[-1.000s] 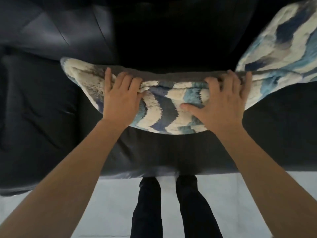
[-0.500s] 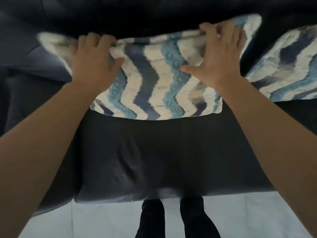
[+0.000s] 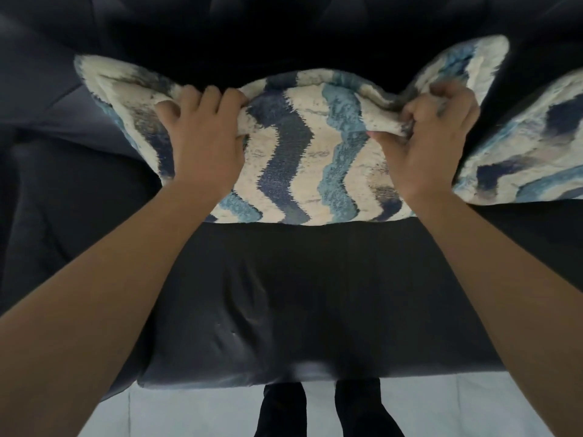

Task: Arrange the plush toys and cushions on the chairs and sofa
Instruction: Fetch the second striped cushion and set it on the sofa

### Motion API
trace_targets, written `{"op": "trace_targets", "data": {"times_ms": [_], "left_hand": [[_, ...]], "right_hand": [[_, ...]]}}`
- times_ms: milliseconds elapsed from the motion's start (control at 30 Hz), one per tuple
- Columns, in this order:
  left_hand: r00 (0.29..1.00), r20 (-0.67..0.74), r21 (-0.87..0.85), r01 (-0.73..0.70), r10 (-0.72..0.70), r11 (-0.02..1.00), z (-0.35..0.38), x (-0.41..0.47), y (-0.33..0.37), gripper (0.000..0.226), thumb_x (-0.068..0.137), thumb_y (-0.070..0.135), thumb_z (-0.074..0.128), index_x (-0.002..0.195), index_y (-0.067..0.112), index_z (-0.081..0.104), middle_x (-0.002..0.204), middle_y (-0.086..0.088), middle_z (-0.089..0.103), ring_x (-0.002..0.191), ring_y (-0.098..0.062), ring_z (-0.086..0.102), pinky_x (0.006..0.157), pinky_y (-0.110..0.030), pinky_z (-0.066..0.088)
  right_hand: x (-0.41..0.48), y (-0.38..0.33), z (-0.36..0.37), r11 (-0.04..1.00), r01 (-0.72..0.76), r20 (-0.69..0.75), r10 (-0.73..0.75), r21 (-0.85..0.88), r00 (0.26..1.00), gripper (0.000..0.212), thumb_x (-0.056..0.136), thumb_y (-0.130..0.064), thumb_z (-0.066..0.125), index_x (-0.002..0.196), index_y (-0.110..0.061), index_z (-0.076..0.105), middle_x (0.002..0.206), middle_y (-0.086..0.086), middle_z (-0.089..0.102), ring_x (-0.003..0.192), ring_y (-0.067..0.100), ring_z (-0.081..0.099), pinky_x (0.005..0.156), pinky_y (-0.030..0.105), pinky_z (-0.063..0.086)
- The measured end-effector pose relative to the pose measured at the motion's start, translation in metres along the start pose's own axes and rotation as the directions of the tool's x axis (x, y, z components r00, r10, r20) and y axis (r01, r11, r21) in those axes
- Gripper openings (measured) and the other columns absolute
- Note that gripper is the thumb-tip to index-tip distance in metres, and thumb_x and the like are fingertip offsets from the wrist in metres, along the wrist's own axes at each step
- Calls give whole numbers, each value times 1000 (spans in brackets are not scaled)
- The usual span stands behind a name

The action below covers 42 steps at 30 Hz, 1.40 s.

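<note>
Both the left hand [image 3: 202,143] and right hand [image 3: 432,143] clench the top edge of the blue-and-cream zigzag woven cushion [image 3: 303,159] propped on the dark leather sofa [image 3: 315,294] — soft, light, crushable; hold it by its top corners.

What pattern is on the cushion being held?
Wavy zigzag stripes in cream, navy and light blue on the cushion, clearest in the head view.

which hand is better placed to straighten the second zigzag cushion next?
Right. The right hand grips the blue-and-cream zigzag woven cushion at its right end, directly beside the second matching zigzag cushion on the dark sofa. The left hand is at the far end.
</note>
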<state>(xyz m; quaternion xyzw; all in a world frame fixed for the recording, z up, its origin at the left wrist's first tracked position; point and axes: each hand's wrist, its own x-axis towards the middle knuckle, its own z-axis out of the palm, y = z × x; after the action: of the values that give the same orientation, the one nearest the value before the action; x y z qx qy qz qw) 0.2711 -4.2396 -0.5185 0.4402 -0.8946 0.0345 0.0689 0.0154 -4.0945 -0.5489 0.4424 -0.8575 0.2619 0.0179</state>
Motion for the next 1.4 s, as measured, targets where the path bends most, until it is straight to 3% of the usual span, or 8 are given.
{"op": "trace_targets", "data": {"times_ms": [133,300,467,800,967,1100,1267,1400], "left_hand": [[990,-69,-135,115,-125,984,9,6,-11,49,87,45,70,117,7,58,118,-24,58,111,-45,54,92,-53,39],[935,-251,-180,210,-251,961,24,-28,4,74,98,49,62,147,-5,45,152,-40,33,145,-55,32,120,-60,27],[905,-15,-285,404,-425,869,57,-92,26,99,96,69,53,160,4,16,160,-43,8,152,-55,9,119,-69,15],[888,-125,-201,415,-443,887,129,-31,13,99,95,72,36,159,-1,19,159,-45,12,150,-60,11,112,-80,7],[830,-176,-371,443,-530,816,112,-84,31,94,98,68,45,159,0,21,160,-43,11,152,-54,13,119,-69,11],[759,178,-617,582,-626,530,127,-130,59,121,84,86,40,161,3,-4,164,-33,-16,155,-46,-10,124,-64,1],[806,311,-631,572,-504,525,161,-79,43,146,63,100,42,161,3,-7,163,-33,-21,153,-48,-19,123,-61,-9],[829,232,-588,537,-510,605,144,-111,47,138,70,94,52,162,7,-3,165,-33,-15,154,-49,-11,122,-68,4]], "right_hand": [[3,-5,13,1000,-25,-74,25,-3,997,64,86,-61,68,123,-10,58,150,30,33,142,51,31,113,58,35],[-35,-19,24,991,85,-184,-103,-100,978,74,97,-43,64,148,0,31,145,53,23,141,60,25,118,60,24],[-81,-26,47,968,175,-53,-187,-178,981,96,90,-65,58,155,-14,10,144,53,22,140,63,22,117,68,17],[-13,-15,103,892,144,-94,-202,-428,975,107,86,-87,33,152,-2,39,146,46,34,137,65,30,112,74,21],[-80,-11,91,997,-52,-270,37,-49,962,103,87,-61,65,147,16,31,144,57,18,141,64,22,115,68,20],[-126,-7,103,797,-532,-60,569,285,820,112,90,-67,54,158,5,1,159,39,-14,152,47,-2,122,55,6],[-81,5,136,792,-539,186,506,286,842,130,72,-88,30,158,2,-8,162,30,-19,151,49,-12,119,54,-7],[-105,18,109,851,-448,177,413,273,893,126,79,-82,49,159,-2,-6,163,29,-16,152,47,-8,122,59,2]]}}
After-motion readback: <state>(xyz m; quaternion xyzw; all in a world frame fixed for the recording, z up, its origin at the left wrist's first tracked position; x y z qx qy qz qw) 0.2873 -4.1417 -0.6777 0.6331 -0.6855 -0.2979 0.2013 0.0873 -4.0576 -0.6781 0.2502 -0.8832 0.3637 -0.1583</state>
